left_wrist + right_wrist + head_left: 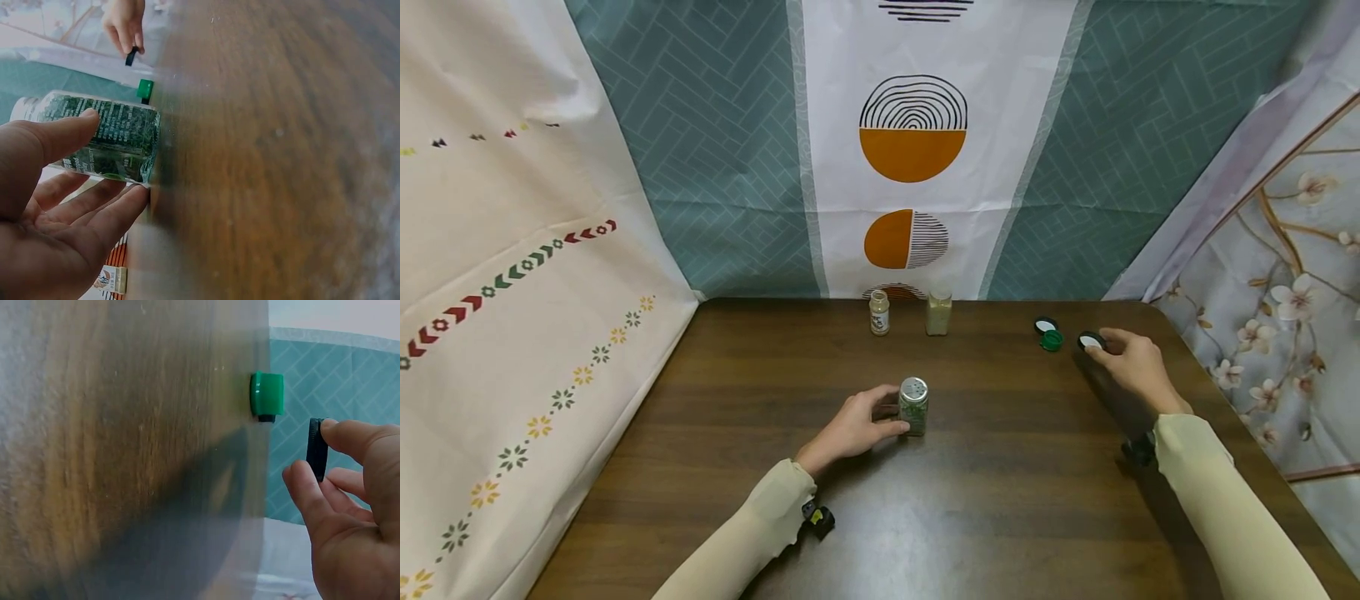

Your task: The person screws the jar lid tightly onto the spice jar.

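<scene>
A glass spice jar (913, 410) of green dried herbs, topped by a perforated shaker cap, stands on the table. My left hand (859, 423) holds it from the left, thumb on its near side and fingers around the back. In the left wrist view, the label on the jar (103, 134) faces the thumb. Over at the table's right, my right hand (1133, 367) pinches a black lid (1091, 341) with a white inner face. The right wrist view shows this lid (317, 450) edge-on between thumb and fingers, above the tabletop.
A green cap (1052, 340) lies beside another black lid (1045, 324), left of my right hand. Toward the back edge stand a small open bottle (879, 313) with a label and a square jar (938, 313) of pale contents. Patterned cloth (730, 167) hangs behind the wooden table (760, 358).
</scene>
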A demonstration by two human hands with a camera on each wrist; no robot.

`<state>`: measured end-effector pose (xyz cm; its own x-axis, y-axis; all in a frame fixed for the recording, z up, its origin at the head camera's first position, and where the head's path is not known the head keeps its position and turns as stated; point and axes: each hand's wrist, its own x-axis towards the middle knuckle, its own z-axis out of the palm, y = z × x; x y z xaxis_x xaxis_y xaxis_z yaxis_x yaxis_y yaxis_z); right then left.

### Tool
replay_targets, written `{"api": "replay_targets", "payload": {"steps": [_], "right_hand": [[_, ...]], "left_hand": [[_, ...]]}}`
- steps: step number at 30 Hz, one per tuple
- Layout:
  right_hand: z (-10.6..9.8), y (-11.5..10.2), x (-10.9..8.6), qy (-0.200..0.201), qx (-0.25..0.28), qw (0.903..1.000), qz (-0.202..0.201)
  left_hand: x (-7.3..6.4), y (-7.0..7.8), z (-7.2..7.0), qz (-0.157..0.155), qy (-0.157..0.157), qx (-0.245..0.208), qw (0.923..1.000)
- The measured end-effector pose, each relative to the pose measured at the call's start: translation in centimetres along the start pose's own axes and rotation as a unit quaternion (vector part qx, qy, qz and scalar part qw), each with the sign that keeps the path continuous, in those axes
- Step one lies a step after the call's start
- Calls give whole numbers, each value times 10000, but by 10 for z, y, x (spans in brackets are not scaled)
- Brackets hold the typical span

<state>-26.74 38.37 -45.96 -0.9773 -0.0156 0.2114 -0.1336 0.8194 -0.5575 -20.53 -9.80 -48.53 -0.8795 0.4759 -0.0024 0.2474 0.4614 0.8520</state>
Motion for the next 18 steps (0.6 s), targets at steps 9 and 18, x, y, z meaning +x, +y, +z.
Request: {"api": "replay_targets", "payload": {"steps": [9,18], "right_hand": [[-3,-19,-8,175,147,9996,-147],[5,-42,-14,229,411,9980,-426]], "left_hand": [[0,-1,0,-6,36,106,9999],[1,0,0,26,28,83,10000]]}}
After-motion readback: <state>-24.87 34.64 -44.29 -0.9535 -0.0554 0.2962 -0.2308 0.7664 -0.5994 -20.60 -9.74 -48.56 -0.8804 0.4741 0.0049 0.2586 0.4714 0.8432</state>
